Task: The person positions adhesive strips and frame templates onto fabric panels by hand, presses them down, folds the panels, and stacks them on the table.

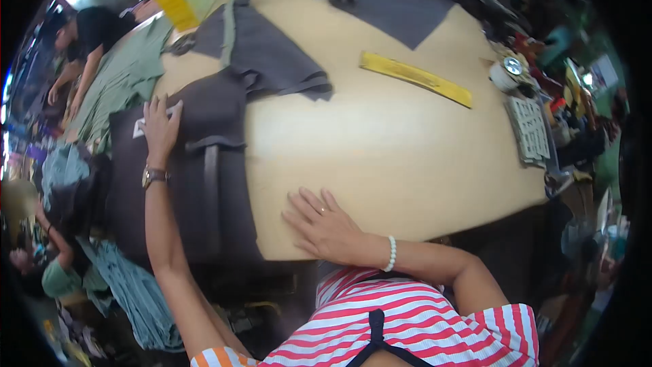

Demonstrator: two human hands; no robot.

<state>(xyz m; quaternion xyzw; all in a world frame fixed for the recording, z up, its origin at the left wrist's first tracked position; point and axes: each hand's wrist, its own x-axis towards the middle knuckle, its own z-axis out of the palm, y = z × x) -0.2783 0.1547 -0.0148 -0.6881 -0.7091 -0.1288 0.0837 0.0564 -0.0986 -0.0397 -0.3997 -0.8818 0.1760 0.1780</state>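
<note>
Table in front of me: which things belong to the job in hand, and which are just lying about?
Job, it seems:
dark cloth under your left hand
white tag by its fingers

Probably just lying about:
yellow strip
yellow box
white rack

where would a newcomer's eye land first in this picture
Probably on the flat yellow strip lying on the pale table, beyond the right hand. The red-and-white striped top at the bottom also stands out, as does the dark cloth on the left, under the left hand.
</note>
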